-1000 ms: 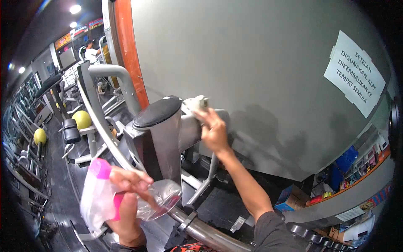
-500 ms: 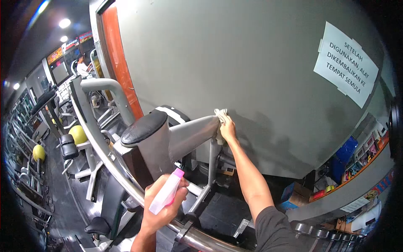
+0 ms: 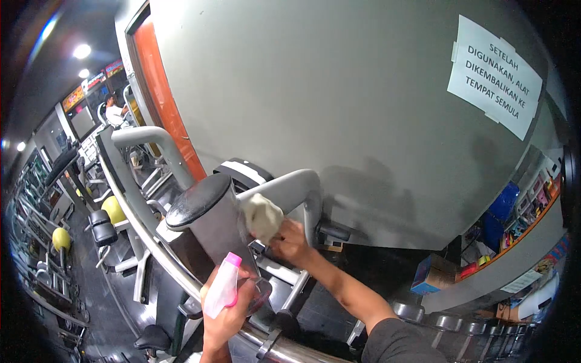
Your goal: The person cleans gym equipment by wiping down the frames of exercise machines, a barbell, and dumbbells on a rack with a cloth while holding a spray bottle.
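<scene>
The left hand [image 3: 219, 325] grasps the near white-and-pink plastic sprayer [image 3: 221, 291] while the right hand [image 3: 292, 243] clutches the crumpled cream cloth [image 3: 263, 219] by the grey metal frame [image 3: 296, 181], seemingly a wiping step, calling next for firm contact.

One oval pad [image 3: 200, 201]. Two grips: the left grip [image 3: 227, 317] below the pad, the right grip [image 3: 292, 243] to its right. One bottle [image 3: 220, 295] below the pad, one cloth [image 3: 262, 218] to its right. At least two balls [image 3: 112, 210] left of it. One door [image 3: 162, 91] and one person [image 3: 114, 114] above and left. Far right of it, one sign [image 3: 495, 75] and one box [image 3: 433, 275].
</scene>
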Action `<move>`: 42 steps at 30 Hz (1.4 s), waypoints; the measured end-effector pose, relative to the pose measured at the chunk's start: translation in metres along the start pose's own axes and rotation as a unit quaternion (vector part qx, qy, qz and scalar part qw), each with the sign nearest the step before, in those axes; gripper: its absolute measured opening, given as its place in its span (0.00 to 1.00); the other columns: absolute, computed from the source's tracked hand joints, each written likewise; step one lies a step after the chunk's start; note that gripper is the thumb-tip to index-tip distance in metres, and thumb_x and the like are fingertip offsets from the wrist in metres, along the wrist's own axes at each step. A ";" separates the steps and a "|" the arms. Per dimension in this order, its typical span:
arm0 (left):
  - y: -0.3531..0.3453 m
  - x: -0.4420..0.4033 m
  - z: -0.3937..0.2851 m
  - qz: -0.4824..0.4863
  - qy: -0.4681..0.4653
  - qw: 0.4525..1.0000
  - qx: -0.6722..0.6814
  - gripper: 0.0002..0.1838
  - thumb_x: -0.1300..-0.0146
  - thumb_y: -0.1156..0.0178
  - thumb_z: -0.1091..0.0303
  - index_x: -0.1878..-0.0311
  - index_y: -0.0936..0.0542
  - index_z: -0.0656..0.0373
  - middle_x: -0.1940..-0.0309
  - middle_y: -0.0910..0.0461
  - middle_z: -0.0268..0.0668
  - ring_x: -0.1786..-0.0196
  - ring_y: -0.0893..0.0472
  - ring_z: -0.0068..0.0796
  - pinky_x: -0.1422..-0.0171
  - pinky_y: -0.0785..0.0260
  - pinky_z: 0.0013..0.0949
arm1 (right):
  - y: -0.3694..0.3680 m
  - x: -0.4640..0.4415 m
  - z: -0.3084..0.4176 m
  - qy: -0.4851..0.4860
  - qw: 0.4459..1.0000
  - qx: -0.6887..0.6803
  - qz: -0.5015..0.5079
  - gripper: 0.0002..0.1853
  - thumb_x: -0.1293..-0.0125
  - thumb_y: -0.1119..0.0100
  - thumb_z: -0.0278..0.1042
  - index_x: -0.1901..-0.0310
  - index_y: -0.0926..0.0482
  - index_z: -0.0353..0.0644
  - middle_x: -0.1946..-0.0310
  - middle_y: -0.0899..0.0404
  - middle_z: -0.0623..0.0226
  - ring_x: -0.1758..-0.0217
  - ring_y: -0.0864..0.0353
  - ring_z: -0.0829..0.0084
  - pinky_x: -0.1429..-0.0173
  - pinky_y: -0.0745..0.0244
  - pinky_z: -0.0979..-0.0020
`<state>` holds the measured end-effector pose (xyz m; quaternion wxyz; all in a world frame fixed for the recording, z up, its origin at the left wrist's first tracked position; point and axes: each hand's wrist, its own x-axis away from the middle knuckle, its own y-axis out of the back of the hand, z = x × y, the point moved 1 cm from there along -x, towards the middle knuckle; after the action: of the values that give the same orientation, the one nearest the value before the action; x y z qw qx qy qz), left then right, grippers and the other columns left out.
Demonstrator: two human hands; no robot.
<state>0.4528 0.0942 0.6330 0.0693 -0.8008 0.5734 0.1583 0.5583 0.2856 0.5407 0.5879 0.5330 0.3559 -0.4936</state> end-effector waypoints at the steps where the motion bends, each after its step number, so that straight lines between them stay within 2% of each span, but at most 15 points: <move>1: 0.000 0.000 0.001 -0.001 -0.005 1.000 0.013 0.09 0.42 0.42 0.83 0.58 0.27 0.67 0.64 0.20 0.42 0.69 0.20 0.24 0.65 0.27 0.27 | 0.000 0.013 -0.023 0.033 0.999 0.005 -0.009 0.28 0.48 0.49 0.15 0.45 0.20 0.50 0.51 0.22 0.51 0.48 0.18 0.59 0.44 0.22 0.61; 8: -0.002 -0.001 -0.003 0.010 0.013 1.000 0.000 0.09 0.42 0.41 0.83 0.58 0.27 0.67 0.64 0.20 0.42 0.69 0.20 0.24 0.65 0.26 0.27 | 0.017 0.015 -0.084 -0.383 0.910 0.068 -0.143 0.30 0.48 0.55 0.11 0.42 0.23 0.42 0.49 0.22 0.49 0.44 0.22 0.53 0.40 0.29 0.64; 14: -0.001 0.001 0.001 0.005 0.012 1.000 0.026 0.10 0.43 0.41 0.83 0.58 0.27 0.67 0.64 0.20 0.43 0.67 0.20 0.25 0.64 0.26 0.28 | -0.005 -0.014 0.051 -0.215 0.976 -0.030 -0.012 0.26 0.47 0.50 0.14 0.47 0.18 0.48 0.50 0.20 0.52 0.46 0.19 0.60 0.44 0.25 0.66; 18: 0.000 0.002 -0.001 0.016 0.006 1.000 0.022 0.10 0.43 0.41 0.83 0.57 0.26 0.67 0.64 0.19 0.43 0.67 0.19 0.26 0.63 0.26 0.28 | -0.019 0.021 0.010 0.010 0.991 -0.128 0.028 0.18 0.49 0.40 0.21 0.54 0.17 0.42 0.53 0.19 0.53 0.52 0.17 0.59 0.47 0.23 0.65; 20: 0.000 0.001 -0.002 0.011 0.003 1.000 0.022 0.10 0.43 0.41 0.82 0.57 0.26 0.66 0.64 0.19 0.42 0.67 0.19 0.26 0.63 0.26 0.28 | -0.008 0.037 -0.028 -0.052 0.994 -0.089 0.043 0.23 0.51 0.33 0.30 0.51 0.21 0.36 0.55 0.19 0.55 0.54 0.18 0.58 0.48 0.22 0.61; 21: 0.001 0.001 -0.003 0.020 -0.011 1.000 -0.005 0.10 0.43 0.40 0.82 0.58 0.25 0.66 0.65 0.19 0.42 0.67 0.19 0.26 0.63 0.26 0.27 | -0.004 0.042 -0.036 -0.261 0.954 -0.144 0.025 0.20 0.49 0.37 0.27 0.52 0.21 0.36 0.56 0.19 0.54 0.55 0.18 0.57 0.48 0.23 0.61; 22: 0.001 0.001 -0.004 0.030 -0.027 0.999 -0.032 0.09 0.43 0.40 0.81 0.58 0.25 0.66 0.66 0.18 0.42 0.68 0.19 0.26 0.63 0.26 0.27 | -0.006 0.060 -0.068 -0.029 0.987 0.156 -0.019 0.22 0.48 0.45 0.18 0.48 0.22 0.37 0.52 0.20 0.52 0.50 0.19 0.56 0.44 0.25 0.62; 24: -0.002 0.001 -0.005 0.016 -0.019 1.000 -0.011 0.08 0.44 0.39 0.80 0.60 0.24 0.66 0.67 0.18 0.41 0.69 0.19 0.25 0.63 0.27 0.26 | 0.015 0.042 -0.070 -0.355 0.930 0.021 -0.089 0.34 0.49 0.57 0.08 0.37 0.29 0.40 0.43 0.25 0.48 0.37 0.26 0.54 0.36 0.31 0.63; 26: -0.002 0.000 -0.004 0.022 -0.033 0.999 -0.015 0.08 0.43 0.38 0.79 0.59 0.24 0.66 0.67 0.18 0.41 0.69 0.19 0.25 0.64 0.27 0.26 | 0.013 0.037 -0.076 -0.403 0.903 0.013 -0.147 0.29 0.39 0.56 0.15 0.34 0.31 0.45 0.45 0.23 0.47 0.44 0.21 0.59 0.44 0.24 0.66; 29: 0.000 0.001 -0.001 0.026 -0.025 0.999 -0.005 0.08 0.41 0.37 0.77 0.59 0.24 0.65 0.66 0.18 0.41 0.69 0.19 0.26 0.65 0.26 0.27 | -0.003 0.024 -0.031 -0.296 0.945 0.019 -0.141 0.27 0.40 0.58 0.17 0.37 0.29 0.37 0.41 0.26 0.46 0.36 0.28 0.54 0.33 0.34 0.64; 32: 0.001 0.000 -0.002 0.057 -0.033 0.998 -0.004 0.08 0.40 0.37 0.76 0.59 0.24 0.65 0.66 0.19 0.42 0.70 0.19 0.26 0.66 0.26 0.27 | -0.023 0.036 0.019 -0.092 0.993 0.000 -0.075 0.23 0.41 0.48 0.19 0.44 0.21 0.44 0.57 0.18 0.55 0.53 0.17 0.56 0.47 0.24 0.62; 37: -0.002 0.000 -0.004 0.062 -0.017 0.997 0.033 0.07 0.41 0.38 0.77 0.60 0.24 0.65 0.66 0.19 0.42 0.69 0.19 0.27 0.65 0.26 0.28 | -0.027 0.076 -0.003 0.112 0.989 0.005 0.094 0.15 0.51 0.34 0.34 0.59 0.16 0.44 0.55 0.19 0.59 0.47 0.20 0.56 0.40 0.28 0.55; 39: -0.001 0.001 -0.005 0.059 -0.013 0.998 0.032 0.07 0.41 0.38 0.79 0.60 0.24 0.66 0.66 0.19 0.42 0.69 0.18 0.27 0.65 0.26 0.28 | -0.027 0.091 -0.037 0.001 0.993 0.016 0.121 0.17 0.49 0.36 0.32 0.55 0.18 0.44 0.54 0.19 0.59 0.46 0.21 0.55 0.39 0.28 0.56; 41: 0.001 0.000 -0.006 0.078 -0.045 0.996 -0.016 0.08 0.43 0.39 0.81 0.61 0.25 0.66 0.66 0.19 0.42 0.68 0.18 0.29 0.64 0.25 0.29 | -0.030 0.110 -0.067 -0.329 0.906 -0.260 -0.060 0.24 0.47 0.39 0.27 0.45 0.22 0.45 0.54 0.20 0.56 0.47 0.20 0.54 0.41 0.26 0.60; 42: 0.001 0.000 -0.006 0.077 -0.043 0.996 -0.013 0.08 0.43 0.39 0.81 0.61 0.25 0.66 0.66 0.19 0.42 0.68 0.18 0.29 0.64 0.25 0.29 | -0.020 0.112 -0.079 -0.302 0.950 -0.055 -0.058 0.25 0.43 0.43 0.24 0.41 0.25 0.47 0.54 0.20 0.56 0.48 0.20 0.57 0.42 0.26 0.63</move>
<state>0.4530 0.0918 0.6382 0.0710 -0.7478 0.6274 0.2052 0.5767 0.3410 0.4150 0.6666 0.3049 0.2183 -0.6442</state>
